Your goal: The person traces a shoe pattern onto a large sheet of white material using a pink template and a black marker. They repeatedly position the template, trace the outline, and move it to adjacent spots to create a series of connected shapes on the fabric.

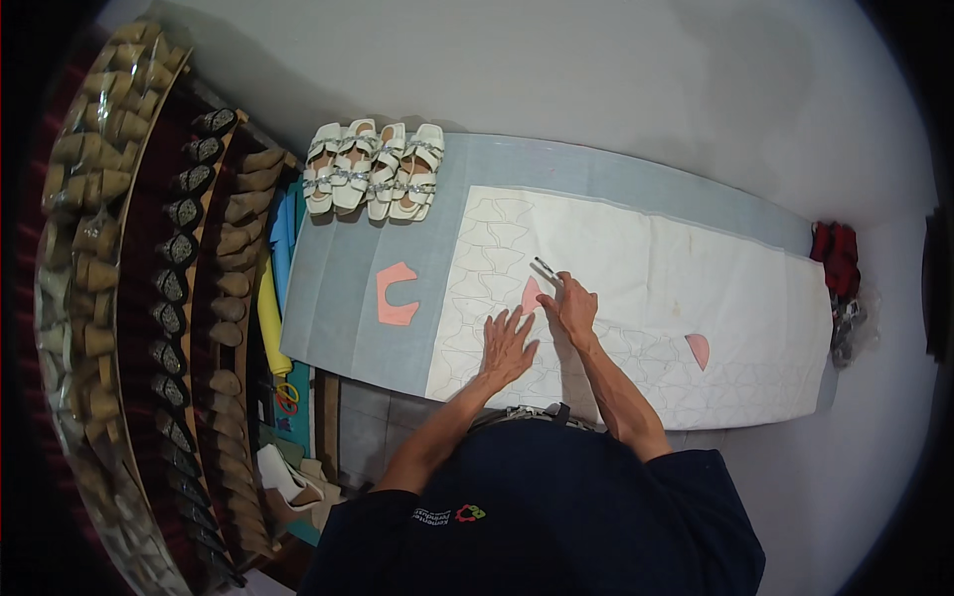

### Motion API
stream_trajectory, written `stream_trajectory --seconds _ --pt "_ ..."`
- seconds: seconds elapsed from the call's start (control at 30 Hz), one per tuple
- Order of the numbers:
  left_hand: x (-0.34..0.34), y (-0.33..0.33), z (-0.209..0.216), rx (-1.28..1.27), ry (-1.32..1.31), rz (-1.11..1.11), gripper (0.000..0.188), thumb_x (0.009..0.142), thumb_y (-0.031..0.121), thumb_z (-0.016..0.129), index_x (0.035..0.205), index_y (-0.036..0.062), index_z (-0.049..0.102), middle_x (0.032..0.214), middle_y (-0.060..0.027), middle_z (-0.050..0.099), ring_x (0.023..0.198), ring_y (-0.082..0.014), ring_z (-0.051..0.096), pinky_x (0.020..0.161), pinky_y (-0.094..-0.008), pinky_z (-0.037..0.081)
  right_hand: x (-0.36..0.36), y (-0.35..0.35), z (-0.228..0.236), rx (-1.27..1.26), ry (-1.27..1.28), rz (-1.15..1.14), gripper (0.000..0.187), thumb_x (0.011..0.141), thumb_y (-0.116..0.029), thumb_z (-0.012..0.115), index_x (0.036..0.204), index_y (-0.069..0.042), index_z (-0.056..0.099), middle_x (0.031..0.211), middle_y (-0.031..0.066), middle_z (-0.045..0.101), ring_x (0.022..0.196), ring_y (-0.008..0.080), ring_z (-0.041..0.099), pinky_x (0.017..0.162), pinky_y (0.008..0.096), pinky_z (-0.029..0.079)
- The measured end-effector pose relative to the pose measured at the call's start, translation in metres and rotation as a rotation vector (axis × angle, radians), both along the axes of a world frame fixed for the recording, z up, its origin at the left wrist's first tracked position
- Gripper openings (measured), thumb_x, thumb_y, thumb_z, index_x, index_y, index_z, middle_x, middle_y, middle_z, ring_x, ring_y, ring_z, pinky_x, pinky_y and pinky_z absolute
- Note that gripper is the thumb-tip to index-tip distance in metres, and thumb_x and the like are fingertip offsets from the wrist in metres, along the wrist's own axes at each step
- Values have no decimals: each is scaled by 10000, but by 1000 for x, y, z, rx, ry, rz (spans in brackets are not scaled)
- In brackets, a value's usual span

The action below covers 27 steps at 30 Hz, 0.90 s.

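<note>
My right hand [572, 308] holds a pen [548, 270] over a small pink pattern piece [531, 295] lying on a large white sheet [696, 278] covered with traced outlines. My left hand [507, 348] lies flat on the sheet, fingers spread, just left of and below the pink piece. A second small pink piece [699, 349] lies on the sheet to the right. A larger pink C-shaped template [397, 294] rests on the grey table surface [338, 298] to the left.
Several white strappy sandals [373, 171] stand in a row at the table's far left corner. Shelves of shoe lasts and heels [129, 258] fill the left side. Rolled yellow and blue material [272, 298] leans beside the table. Red items [837, 256] sit at the right end.
</note>
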State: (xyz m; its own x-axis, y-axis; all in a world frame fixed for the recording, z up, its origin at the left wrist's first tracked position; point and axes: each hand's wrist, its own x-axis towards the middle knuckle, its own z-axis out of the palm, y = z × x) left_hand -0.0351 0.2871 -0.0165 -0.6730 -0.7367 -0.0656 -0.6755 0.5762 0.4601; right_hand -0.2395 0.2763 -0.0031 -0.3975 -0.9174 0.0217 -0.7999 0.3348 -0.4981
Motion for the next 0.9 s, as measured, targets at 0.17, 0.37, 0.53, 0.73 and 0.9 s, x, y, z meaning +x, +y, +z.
stream_trajectory --seconds 0.17,0.37,0.53,0.73,0.9 --pt "-10 10 1 12 -26 -109 720 973 526 649 1561 129 528 1694 -135 341 1572 -428 194 1200 -778 63 -2 -22 8 12 99 30 717 760 -627 843 1239 -125 662 977 84 746 894 289 721 811 502 441" --pt "-39 7 10 66 55 -135 501 977 376 678 1391 96 651 1560 -150 472 1518 -415 307 1224 -708 135 -6 -33 14 81 34 72 741 801 -684 789 1240 -100 666 972 106 745 920 302 719 821 511 436" --pt "-9 -3 -2 -117 235 267 534 972 245 689 1475 97 585 1466 -217 496 1395 -419 430 1171 -683 267 -14 0 3 10 -86 -52 843 791 -759 767 1260 -67 661 1004 145 773 927 323 738 849 505 456" --pt "12 -12 -1 -127 -28 192 587 1042 340 592 1603 201 489 1542 -209 441 1458 -380 363 1201 -647 210 -11 20 -2 34 -106 -74 747 817 -685 785 1229 -75 659 948 127 760 879 296 706 811 477 398" --pt "10 -13 -1 -116 -50 202 587 1038 348 590 1599 204 495 1546 -207 439 1459 -377 363 1205 -641 200 -13 14 1 80 -89 -89 814 788 -735 787 1233 -64 660 924 115 765 850 291 723 774 477 405"
